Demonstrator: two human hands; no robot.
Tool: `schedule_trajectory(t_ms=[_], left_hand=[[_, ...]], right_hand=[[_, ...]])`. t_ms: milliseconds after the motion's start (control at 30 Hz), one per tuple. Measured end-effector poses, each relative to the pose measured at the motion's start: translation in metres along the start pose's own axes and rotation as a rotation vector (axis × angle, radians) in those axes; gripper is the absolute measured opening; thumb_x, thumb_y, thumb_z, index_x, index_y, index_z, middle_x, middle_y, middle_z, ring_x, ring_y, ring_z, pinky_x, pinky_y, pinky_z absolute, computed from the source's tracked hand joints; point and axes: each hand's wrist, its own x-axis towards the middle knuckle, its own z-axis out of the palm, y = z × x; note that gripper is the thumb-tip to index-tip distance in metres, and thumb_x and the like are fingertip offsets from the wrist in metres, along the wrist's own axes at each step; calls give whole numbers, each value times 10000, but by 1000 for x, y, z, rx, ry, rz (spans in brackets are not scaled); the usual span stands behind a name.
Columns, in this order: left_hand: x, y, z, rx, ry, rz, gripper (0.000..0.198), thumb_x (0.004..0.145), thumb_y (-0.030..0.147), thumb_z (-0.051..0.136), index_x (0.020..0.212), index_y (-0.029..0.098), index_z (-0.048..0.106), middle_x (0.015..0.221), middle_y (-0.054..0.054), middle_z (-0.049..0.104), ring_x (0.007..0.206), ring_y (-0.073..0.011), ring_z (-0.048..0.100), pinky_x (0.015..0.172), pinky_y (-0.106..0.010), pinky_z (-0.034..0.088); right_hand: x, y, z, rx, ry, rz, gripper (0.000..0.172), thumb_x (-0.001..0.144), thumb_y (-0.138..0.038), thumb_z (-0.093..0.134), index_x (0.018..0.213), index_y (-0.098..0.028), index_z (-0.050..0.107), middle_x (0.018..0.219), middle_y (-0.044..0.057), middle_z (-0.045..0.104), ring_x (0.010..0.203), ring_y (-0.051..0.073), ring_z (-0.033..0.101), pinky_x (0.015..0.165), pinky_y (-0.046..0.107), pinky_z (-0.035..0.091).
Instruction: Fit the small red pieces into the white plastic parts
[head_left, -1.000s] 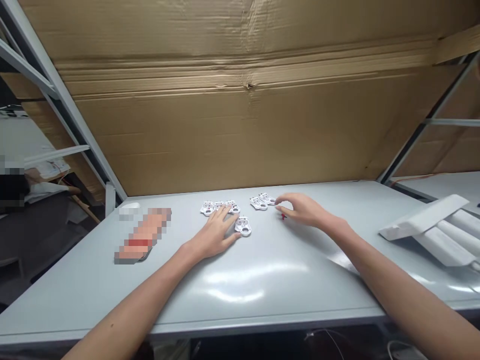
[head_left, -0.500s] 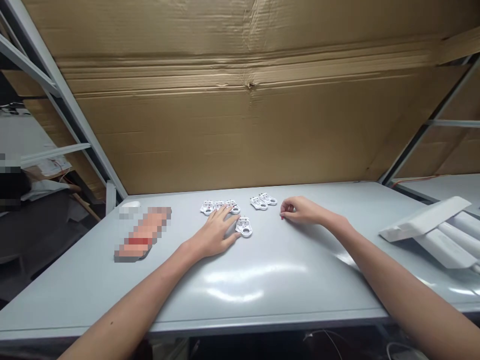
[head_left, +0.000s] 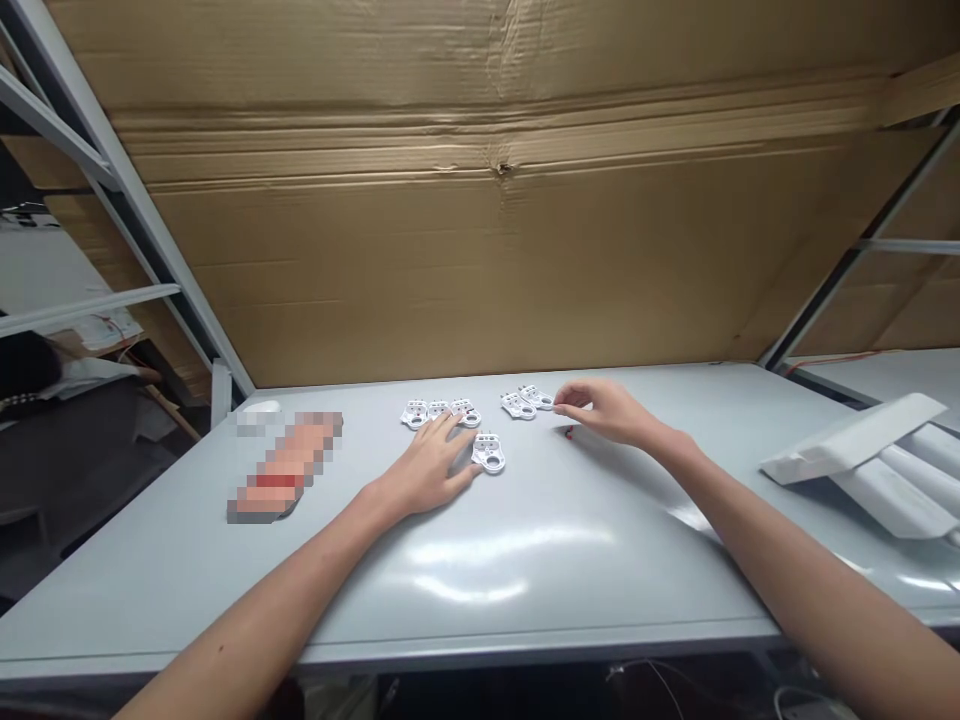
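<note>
My left hand (head_left: 435,468) lies flat with its fingers spread, holding nothing. Its fingertips reach a row of white plastic parts with round holes (head_left: 415,415) and cover some of them. Beside its thumb and index finger is a single white part (head_left: 489,455). Two more white parts (head_left: 517,405) lie farther back, side by side. My right hand (head_left: 606,411) has thumb and index finger closed at the edge of the right one (head_left: 537,397). Below these fingers, a tiny red piece (head_left: 569,432) rests on the table; its kind is too small to tell.
A blurred-out flat reddish object (head_left: 289,465) and a white object (head_left: 261,412) lie at the left of the grey table (head_left: 510,560). Long white pieces (head_left: 862,450) are stacked at the right. A cardboard wall (head_left: 480,270) closes the back, between metal frame posts (head_left: 161,240).
My right hand has let go of the small red piece, leaving it on the table, and shifted slightly left and up to the white part. My left hand has stayed in place.
</note>
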Motion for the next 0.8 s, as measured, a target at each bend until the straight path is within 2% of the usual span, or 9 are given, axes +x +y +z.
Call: schedule_trajectory(t_ms=[100,267,400,567,700,800], left_hand=[[0,-1,1,5,2,-1,502,988,446,441,1404,168,485,1538,-178,348,1448,-380,250,1147,-562,285],[0,-2,3,4,55,26,470,987,441,449,1378,187,504,1521,-162,383,1429,-364,300,1136,-557,311],[0,-1,2,20,42,19,473,989,436,444,1375,171,509,1515,-180,382,1429,-372,294,1131,-560,315],[0,-1,2,24,51,23,462,985,431,454,1364,175,517,1510,-175,388,1429,-375,290,1130,-566,310],[-1,-1,3,-6,78,32,445,977,419,470,1348,182,535,1497,-172,408,1422,-378,303,1129,-569,314],[-1,-1,3,-3,84,32,445,974,425,473,1346,190,534,1495,-162,413,1419,-374,309,1128,-567,319]], right_hand=[[0,-9,14,168,28,-25,224,819,-441,624,846,-228,689,916,54,741,840,244,687,629,320,533],[1,-18,46,258,50,-122,217,815,-401,655,905,-225,746,993,65,759,922,248,695,858,396,530],[2,-21,58,326,48,-122,250,836,-426,637,870,-207,752,972,77,754,921,259,684,866,418,519],[1,-25,57,658,-18,14,306,803,-467,700,921,-185,727,1025,87,719,979,256,676,865,396,544],[0,-28,55,925,-169,161,267,807,-398,747,959,-181,719,1095,110,715,1089,248,658,962,379,538],[2,-25,54,1021,-206,273,227,839,-321,733,988,-152,716,1120,128,719,1104,227,663,1014,350,524]])
